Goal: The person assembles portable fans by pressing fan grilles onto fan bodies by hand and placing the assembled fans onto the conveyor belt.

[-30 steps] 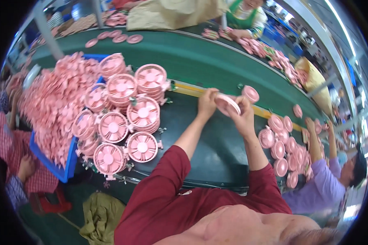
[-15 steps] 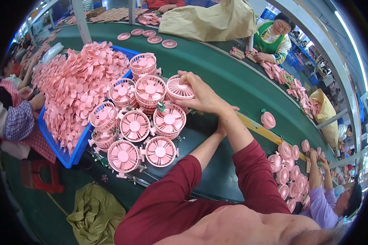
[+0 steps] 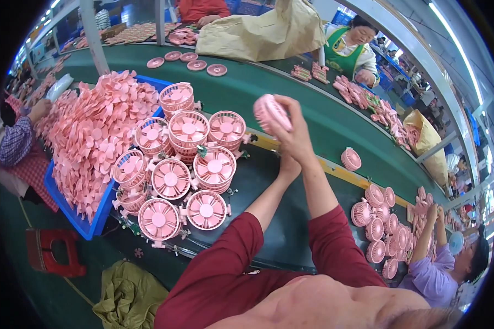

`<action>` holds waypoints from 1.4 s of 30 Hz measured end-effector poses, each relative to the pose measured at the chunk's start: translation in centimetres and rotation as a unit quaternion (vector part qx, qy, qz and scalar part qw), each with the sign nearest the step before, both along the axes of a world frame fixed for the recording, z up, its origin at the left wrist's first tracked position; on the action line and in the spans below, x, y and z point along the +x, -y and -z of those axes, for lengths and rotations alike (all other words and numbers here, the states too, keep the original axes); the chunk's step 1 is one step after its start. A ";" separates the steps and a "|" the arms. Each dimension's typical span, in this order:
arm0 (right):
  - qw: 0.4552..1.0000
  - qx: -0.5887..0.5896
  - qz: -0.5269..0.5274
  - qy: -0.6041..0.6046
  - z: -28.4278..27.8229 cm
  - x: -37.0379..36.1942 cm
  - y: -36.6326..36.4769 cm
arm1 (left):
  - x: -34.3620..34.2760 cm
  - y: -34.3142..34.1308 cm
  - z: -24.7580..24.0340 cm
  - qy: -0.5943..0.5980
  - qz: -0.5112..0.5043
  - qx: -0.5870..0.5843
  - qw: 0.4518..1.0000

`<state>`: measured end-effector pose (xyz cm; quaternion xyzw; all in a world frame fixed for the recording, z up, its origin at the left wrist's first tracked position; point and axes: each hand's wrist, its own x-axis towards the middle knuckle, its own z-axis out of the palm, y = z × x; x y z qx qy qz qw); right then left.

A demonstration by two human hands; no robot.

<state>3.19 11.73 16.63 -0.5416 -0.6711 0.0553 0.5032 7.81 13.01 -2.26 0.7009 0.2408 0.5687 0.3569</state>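
A pink slotted fan head [image 3: 271, 115] is up over the far side of the bench, tilted on its edge. My right hand [image 3: 296, 131] is closed around it, fingers on its far side. Just below and behind the right wrist is my left hand [image 3: 290, 166]; its fingers are mostly hidden, so I cannot tell if it touches the fan head. To the left stand stacked pink fan housings [image 3: 189, 127] with blades showing, joined to small clips and green boards. The nearest one to my hands is an open-faced housing [image 3: 226, 127].
A blue bin [image 3: 101, 211] heaped with pink fan blades [image 3: 101, 131] stands at the left. Round pink covers [image 3: 217, 69] lie on the green conveyor [image 3: 313, 118]. One finished-looking fan [image 3: 351, 159] rests there; several more [image 3: 376, 230] sit at right near a co-worker [image 3: 431, 274]. A red stool [image 3: 57, 252] is on the floor.
My right hand has lifted the fan head off the stack and carried it right, turning it on edge. A bladed housing now shows where it sat. The view has shifted slightly.
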 end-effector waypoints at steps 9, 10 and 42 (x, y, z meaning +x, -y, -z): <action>0.965 -0.006 0.143 -0.222 6.7 8.4 6.9 | -2.3 2.5 -4.0 0.125 0.286 -0.104 0.944; 0.965 0.002 0.135 -0.225 6.8 8.5 7.1 | -2.4 2.7 -3.7 0.128 0.281 -0.095 0.946; 0.983 -0.005 0.131 -0.130 9.6 8.4 5.3 | -2.8 0.4 -6.9 0.112 0.272 -0.200 0.935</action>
